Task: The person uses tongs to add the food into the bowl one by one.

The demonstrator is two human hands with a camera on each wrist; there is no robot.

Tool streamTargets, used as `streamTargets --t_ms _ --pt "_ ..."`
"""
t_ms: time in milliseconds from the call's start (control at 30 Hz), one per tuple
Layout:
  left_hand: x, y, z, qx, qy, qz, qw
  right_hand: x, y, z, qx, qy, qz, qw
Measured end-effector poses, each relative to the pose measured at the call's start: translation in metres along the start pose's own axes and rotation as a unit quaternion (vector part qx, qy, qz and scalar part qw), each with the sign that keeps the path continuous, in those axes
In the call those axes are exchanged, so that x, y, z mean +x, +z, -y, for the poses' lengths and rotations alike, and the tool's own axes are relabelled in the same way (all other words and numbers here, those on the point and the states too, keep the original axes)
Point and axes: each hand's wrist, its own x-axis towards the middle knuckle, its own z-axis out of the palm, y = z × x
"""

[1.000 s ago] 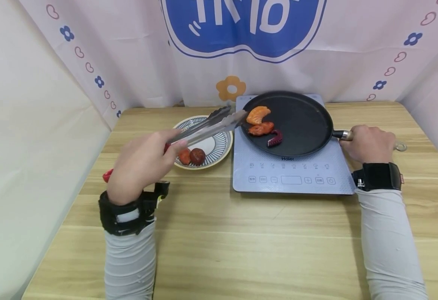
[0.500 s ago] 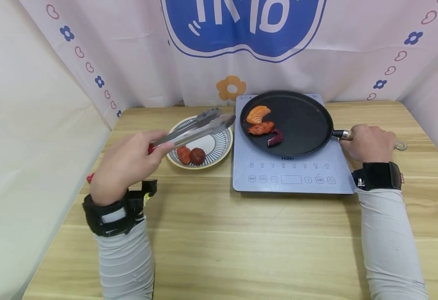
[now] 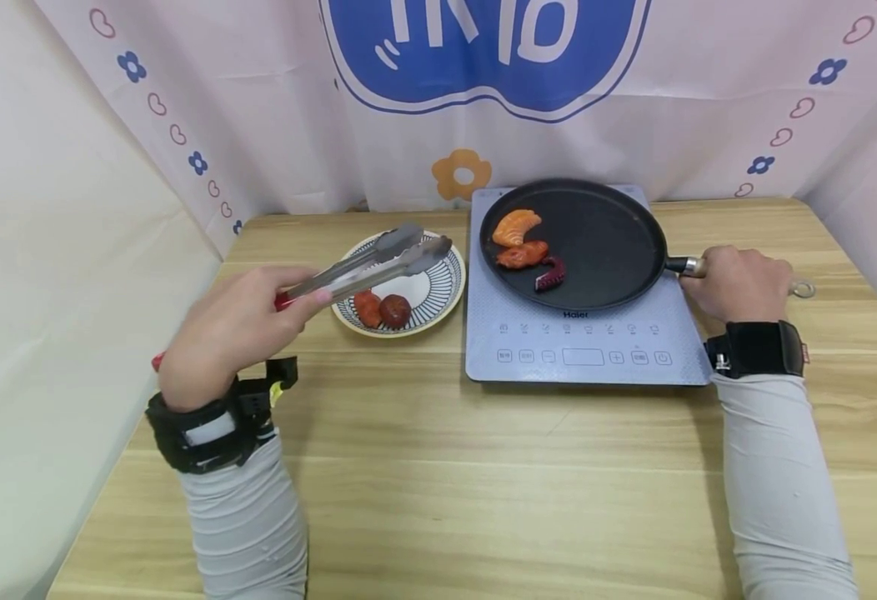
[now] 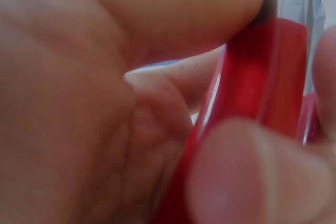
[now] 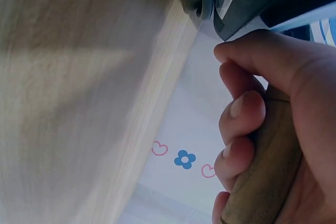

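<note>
With red-handled metal tongs (image 3: pixel 389 265), my left hand (image 3: pixel 239 325) reaches over the left part of the plate (image 3: pixel 446 296); the tong tips are spread, with nothing between them. The left wrist view shows fingers around the red handle (image 4: pixel 247 87). On the plate lie an orange-red food piece (image 3: pixel 368 308) and a round brown piece (image 3: pixel 395 312). My right hand (image 3: pixel 739 283) grips the wooden handle (image 5: pixel 268 166) of a black frying pan (image 3: pixel 603 250). At the pan's left side rest a salmon-coloured piece (image 3: pixel 516 227), a reddish wing-like piece (image 3: pixel 523 255) and a purple tentacle (image 3: pixel 550 273).
The pan sits on a light grey-blue induction cooker (image 3: pixel 588 342) with touch buttons along its front. A wooden table (image 3: pixel 483 483) carries everything. A printed curtain (image 3: pixel 273 108) hangs right behind the table's back edge, and white cloth walls (image 3: pixel 56 250) flank it.
My left hand has moved left with the tongs, so their tips have gone from the pan's left rim to above the plate. My right hand stays on the pan handle; the food lies as before.
</note>
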Motion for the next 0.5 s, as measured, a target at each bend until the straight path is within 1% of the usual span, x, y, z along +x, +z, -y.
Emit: streamTargets --t_ms 100,333,500 --pt "0.0 0.0 0.003 -0.003 -0.006 0.008 0.9999 0.0 0.0 0.0 0.003 -0.001 -0.004 1.0" --pt "0.0 -0.001 0.011 -0.009 0.008 0.009 0.9999 -0.001 0.0 0.001 0.002 0.0 -0.003 1.0" --pt "0.003 -0.001 0.017 -0.015 0.001 0.032 0.9994 -0.001 -0.001 0.0 0.0 0.001 0.0 1.0"
